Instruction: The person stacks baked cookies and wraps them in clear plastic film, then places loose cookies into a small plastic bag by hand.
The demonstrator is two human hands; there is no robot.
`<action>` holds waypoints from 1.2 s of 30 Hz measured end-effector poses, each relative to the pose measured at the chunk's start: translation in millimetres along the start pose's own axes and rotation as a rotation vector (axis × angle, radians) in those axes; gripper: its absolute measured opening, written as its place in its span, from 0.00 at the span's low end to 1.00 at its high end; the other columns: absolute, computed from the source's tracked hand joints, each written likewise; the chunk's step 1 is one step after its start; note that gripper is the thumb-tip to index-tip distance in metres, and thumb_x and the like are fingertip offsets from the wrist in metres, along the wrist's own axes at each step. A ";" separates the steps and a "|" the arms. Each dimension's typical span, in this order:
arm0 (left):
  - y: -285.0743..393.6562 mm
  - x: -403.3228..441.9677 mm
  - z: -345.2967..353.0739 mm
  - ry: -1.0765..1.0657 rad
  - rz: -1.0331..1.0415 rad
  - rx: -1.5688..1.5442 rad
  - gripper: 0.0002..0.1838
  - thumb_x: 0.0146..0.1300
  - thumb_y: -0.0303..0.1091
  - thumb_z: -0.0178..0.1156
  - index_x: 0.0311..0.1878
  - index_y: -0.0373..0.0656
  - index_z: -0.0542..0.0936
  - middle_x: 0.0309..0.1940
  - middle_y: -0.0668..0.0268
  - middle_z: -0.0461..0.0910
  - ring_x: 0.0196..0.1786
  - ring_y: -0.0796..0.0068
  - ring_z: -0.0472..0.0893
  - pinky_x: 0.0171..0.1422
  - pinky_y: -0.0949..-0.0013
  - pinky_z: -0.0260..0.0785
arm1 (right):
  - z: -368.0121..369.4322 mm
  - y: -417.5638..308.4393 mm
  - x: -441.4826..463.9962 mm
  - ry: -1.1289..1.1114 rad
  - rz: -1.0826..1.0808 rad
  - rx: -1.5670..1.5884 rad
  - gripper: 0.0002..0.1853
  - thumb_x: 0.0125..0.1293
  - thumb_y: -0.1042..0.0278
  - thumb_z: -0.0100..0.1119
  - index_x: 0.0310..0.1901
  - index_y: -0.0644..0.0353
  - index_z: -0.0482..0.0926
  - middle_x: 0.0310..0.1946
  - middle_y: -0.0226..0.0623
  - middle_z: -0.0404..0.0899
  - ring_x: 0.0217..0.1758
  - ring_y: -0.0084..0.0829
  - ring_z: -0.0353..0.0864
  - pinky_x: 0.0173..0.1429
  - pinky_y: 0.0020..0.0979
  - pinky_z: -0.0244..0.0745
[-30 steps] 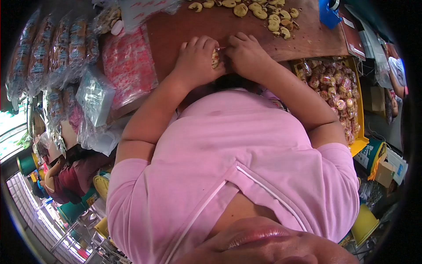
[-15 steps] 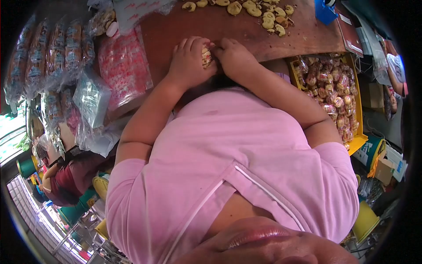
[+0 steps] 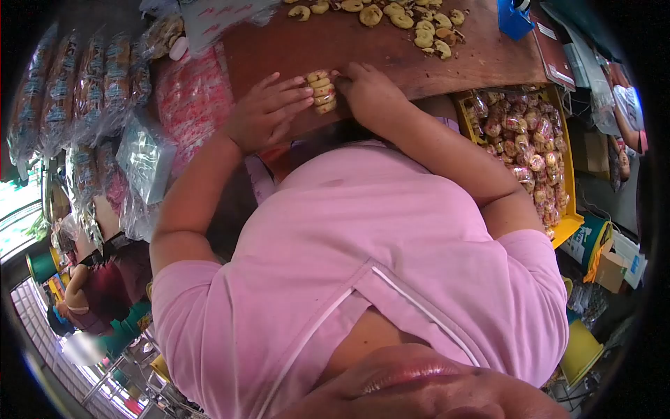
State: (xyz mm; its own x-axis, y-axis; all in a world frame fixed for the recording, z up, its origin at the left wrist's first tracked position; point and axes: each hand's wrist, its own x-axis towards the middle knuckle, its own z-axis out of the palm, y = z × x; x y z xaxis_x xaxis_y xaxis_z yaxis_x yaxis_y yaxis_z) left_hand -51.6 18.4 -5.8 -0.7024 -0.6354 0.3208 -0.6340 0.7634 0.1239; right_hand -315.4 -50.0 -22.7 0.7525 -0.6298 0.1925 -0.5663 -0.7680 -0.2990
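A small wrapped stack of round pale cookies (image 3: 322, 92) is at the near edge of the brown table, between my hands. My left hand (image 3: 271, 110) is open on its left, fingers spread, with the fingertips at the side of the stack. On the other side my right hand (image 3: 366, 92) is closed, its thumb and fingers pinched at the upper right edge of the stack. Loose curved cookies (image 3: 401, 21) and crumbs lie farther back on the table (image 3: 279, 42).
Red-and-white plastic wrappers (image 3: 192, 105) lie at the left, beside bagged long rolls (image 3: 89, 91). A yellow crate (image 3: 571, 174) of wrapped cookie packs stands at the right. A blue tape dispenser (image 3: 515, 19) sits at the back right. Another person (image 3: 112, 286) is at the lower left.
My left hand has opened and moved left off the stack, uncovering the cookies. My right hand has stayed almost in place. The person at the lower left has shifted.
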 end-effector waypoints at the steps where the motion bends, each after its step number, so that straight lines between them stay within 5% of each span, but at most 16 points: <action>1: -1.0 2.3 -1.0 -0.034 0.007 0.012 0.28 0.60 0.25 0.61 0.65 0.50 0.79 0.66 0.68 0.76 0.74 0.66 0.71 0.81 0.49 0.55 | 6.8 3.0 -0.2 0.036 0.006 0.019 0.17 0.65 0.71 0.55 0.54 0.59 0.84 0.53 0.40 0.78 0.58 0.45 0.76 0.63 0.43 0.75; 11: -5.6 34.4 3.5 -0.079 0.107 0.013 0.25 0.64 0.29 0.60 0.66 0.48 0.78 0.68 0.63 0.75 0.75 0.65 0.70 0.81 0.46 0.54 | 0.2 24.9 -5.6 0.078 0.042 0.047 0.12 0.57 0.68 0.66 0.44 0.53 0.87 0.50 0.34 0.79 0.55 0.44 0.76 0.58 0.48 0.73; 20: -13.3 78.4 19.0 -0.109 0.188 -0.039 0.33 0.65 0.42 0.66 0.72 0.52 0.71 0.74 0.67 0.69 0.78 0.64 0.66 0.82 0.43 0.48 | -37.5 71.5 -41.3 0.078 0.171 0.136 0.22 0.65 0.62 0.67 0.61 0.51 0.82 0.54 0.41 0.78 0.61 0.45 0.74 0.66 0.43 0.71; 27: -15.2 126.8 39.1 -0.219 0.193 -0.022 0.42 0.58 0.60 0.69 0.72 0.52 0.71 0.74 0.65 0.70 0.74 0.61 0.69 0.77 0.44 0.54 | -91.3 128.1 -87.1 0.317 0.366 0.282 0.22 0.68 0.64 0.67 0.63 0.56 0.81 0.59 0.41 0.75 0.64 0.40 0.74 0.66 0.36 0.72; 30: -14.2 146.6 43.4 -0.182 0.257 0.008 0.40 0.55 0.66 0.69 0.65 0.48 0.77 0.63 0.61 0.77 0.65 0.58 0.75 0.67 0.47 0.61 | -120.3 181.6 -93.5 0.543 0.529 0.551 0.18 0.69 0.56 0.66 0.58 0.51 0.85 0.54 0.38 0.79 0.59 0.41 0.78 0.66 0.40 0.72; 32: -12.3 160.3 41.6 -0.188 0.292 0.088 0.36 0.54 0.67 0.67 0.55 0.48 0.80 0.53 0.63 0.79 0.56 0.63 0.77 0.63 0.56 0.62 | -132.6 232.0 -98.7 0.780 0.660 0.420 0.32 0.72 0.55 0.61 0.68 0.69 0.69 0.56 0.41 0.80 0.57 0.30 0.78 0.64 0.32 0.71; 34: -10.7 171.9 41.8 -0.169 0.308 0.122 0.32 0.53 0.68 0.66 0.46 0.48 0.83 0.44 0.66 0.80 0.49 0.65 0.78 0.58 0.61 0.63 | -136.3 290.3 -95.2 0.976 0.706 0.371 0.27 0.72 0.56 0.61 0.63 0.70 0.75 0.52 0.38 0.82 0.53 0.28 0.78 0.60 0.31 0.73; 36: -8.5 183.1 44.4 -0.126 0.306 0.111 0.30 0.53 0.68 0.67 0.38 0.48 0.83 0.36 0.67 0.79 0.44 0.66 0.79 0.53 0.63 0.65 | -148.6 315.7 -77.7 0.939 0.763 0.717 0.24 0.72 0.57 0.63 0.60 0.69 0.78 0.50 0.37 0.82 0.51 0.27 0.78 0.57 0.31 0.73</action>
State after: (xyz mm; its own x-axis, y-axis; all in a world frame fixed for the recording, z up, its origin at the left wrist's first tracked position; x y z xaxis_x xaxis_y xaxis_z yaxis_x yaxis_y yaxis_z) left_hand -189.2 -109.6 10.1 -0.8953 -0.3938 0.2082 -0.4144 0.9078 -0.0648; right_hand -602.6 -260.8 6.8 -0.3214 -0.9193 0.2274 -0.2213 -0.1605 -0.9619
